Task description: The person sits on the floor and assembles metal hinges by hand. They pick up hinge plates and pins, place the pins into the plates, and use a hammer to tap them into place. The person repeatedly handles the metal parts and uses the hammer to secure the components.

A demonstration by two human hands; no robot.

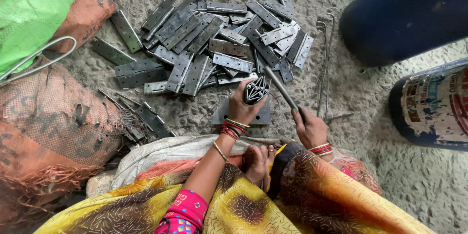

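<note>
So we've got two blue drums [404, 14] on the right, orange sacks [53, 126] on the left, and a big heap of grey hinges [214, 43] on the gritty floor ahead of us. Our left hand [243, 107] is wrapped around a bundle [256, 89] of hinge pieces, stood on end on a flat plate [261, 116]. Our right hand [309, 127] is closed on a rod [281, 89], which slants up-left so its tip sits just beside the bundle's top. Left hand's the nearer one.
</note>
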